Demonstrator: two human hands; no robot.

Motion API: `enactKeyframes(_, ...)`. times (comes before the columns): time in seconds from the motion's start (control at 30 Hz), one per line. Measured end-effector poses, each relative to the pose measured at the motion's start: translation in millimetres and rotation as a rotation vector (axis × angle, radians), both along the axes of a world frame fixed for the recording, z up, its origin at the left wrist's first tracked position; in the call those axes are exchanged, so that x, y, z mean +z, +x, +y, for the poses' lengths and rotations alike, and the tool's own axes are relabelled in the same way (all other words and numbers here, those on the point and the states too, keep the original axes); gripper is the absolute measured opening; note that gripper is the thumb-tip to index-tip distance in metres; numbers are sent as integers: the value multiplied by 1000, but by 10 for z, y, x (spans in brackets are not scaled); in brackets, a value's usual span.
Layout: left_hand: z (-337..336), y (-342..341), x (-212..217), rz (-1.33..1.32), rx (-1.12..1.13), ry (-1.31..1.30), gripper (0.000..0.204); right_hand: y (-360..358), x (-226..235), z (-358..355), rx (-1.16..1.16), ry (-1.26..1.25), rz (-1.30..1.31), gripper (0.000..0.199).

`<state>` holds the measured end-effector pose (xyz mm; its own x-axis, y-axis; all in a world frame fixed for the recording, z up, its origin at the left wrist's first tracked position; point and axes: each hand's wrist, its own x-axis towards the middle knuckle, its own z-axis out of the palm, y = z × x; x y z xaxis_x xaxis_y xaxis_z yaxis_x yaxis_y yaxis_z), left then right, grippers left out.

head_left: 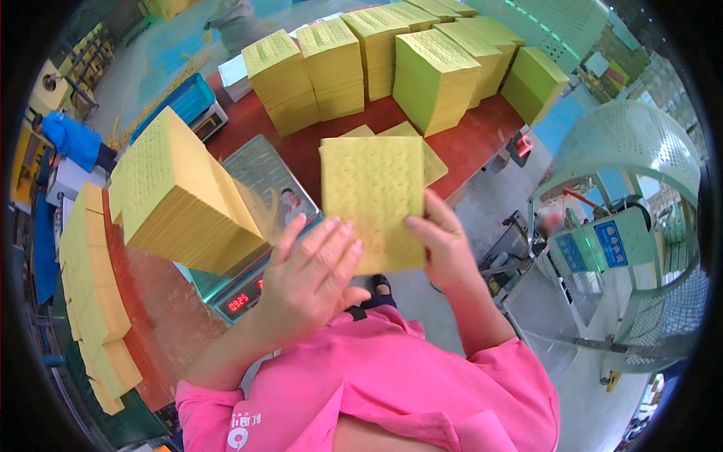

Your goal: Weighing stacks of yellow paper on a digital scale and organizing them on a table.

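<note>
A block of yellow embossed paper sheets (373, 200) is held up in front of me, its dimpled face toward me. My right hand (446, 242) grips its right edge, with the thumb on the face and the fingers behind. My left hand (312, 267) lies with stretched fingers against the lower left edge. Just left of that hand, a tall stack of the same paper (184, 211) stands on a digital scale (226, 301) with a lit red display. A few loose sheets (433, 162) rest on the table behind the held block.
Several tall paper stacks (339, 71) line the far side of the red table (248, 113). More yellow paper piles (90, 279) sit along the left edge. A blue tray (169, 113) stands at the back left. A mesh-guarded machine (633, 226) is on the right. Another person (71, 139) works far left.
</note>
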<state>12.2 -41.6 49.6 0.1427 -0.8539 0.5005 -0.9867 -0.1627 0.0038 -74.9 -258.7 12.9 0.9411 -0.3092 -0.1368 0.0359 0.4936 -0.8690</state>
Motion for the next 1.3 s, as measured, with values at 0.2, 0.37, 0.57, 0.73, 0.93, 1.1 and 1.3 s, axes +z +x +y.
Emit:
enactKeyframes(0.2,-895,254,-363,149,129,103,62,250,-387,-1425,-255,-386,4,50)
enactKeyframes(0.37,-1492,359,-916,309,267,111,77,652,-856,-1861,-122,-489,54,49)
enactKeyframes(0.57,-1549,377,-1220,237,374,106,62,1070,-1086,-1897,85,-481,162,50)
enactKeyframes(0.73,-1529,365,-1298,244,386,25,48,1184,-1480,-1999,135,-729,113,49)
enactKeyframes(0.93,-1623,310,-1394,186,385,-121,33,1022,-1260,-1960,81,-1163,92,50)
enactKeyframes(1.1,-1550,322,-1388,199,423,-110,39,1025,-1358,-1888,40,-1562,5,48)
enactKeyframes(1.3,-1443,291,-1257,261,392,-142,41,1029,-1318,-1801,43,-1595,-25,43)
